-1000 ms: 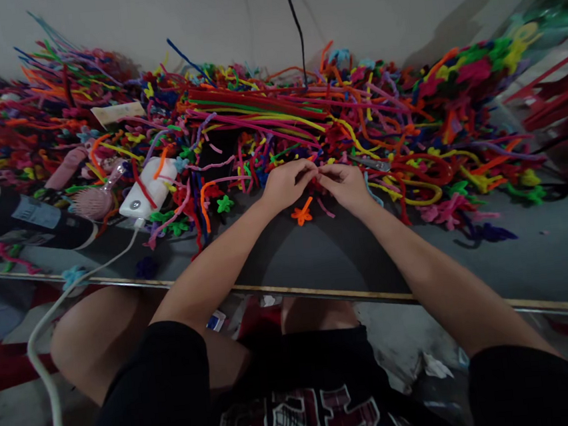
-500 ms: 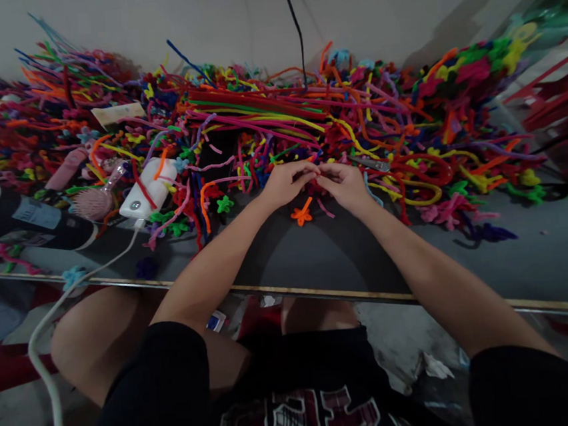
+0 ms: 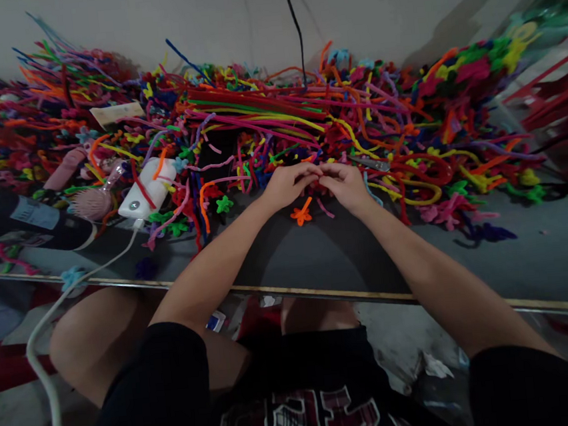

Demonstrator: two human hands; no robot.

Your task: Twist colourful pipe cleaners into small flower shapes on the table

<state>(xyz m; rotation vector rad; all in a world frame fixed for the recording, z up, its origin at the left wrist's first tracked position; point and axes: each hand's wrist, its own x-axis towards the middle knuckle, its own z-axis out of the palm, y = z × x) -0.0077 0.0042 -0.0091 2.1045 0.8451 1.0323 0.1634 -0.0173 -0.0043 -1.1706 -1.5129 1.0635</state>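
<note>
My left hand (image 3: 287,186) and my right hand (image 3: 346,185) meet above the front of the pile, fingertips almost touching. Both are closed in a pinch on a small red fuzzy piece, seemingly a red pipe cleaner (image 3: 319,177); the fingers hide most of it. Just below them on the dark table lies an orange pipe-cleaner flower (image 3: 301,214) with a short stem. A pink pipe-cleaner piece (image 3: 324,208) is beside it. To the right of my right hand rest scissors with red handles (image 3: 433,170), their blades (image 3: 372,163) pointing left.
A heap of coloured pipe cleaners (image 3: 259,118) runs along the wall. At left are a dark bottle (image 3: 28,221), a pink hairbrush (image 3: 93,203) and a white device (image 3: 148,189) with a white cable (image 3: 112,259). The table's front edge (image 3: 316,293) crosses above my lap.
Both hands stay together at the same spot, with slight shifts of the fingers and the right hand turned a little. The things on the table lie as before.
</note>
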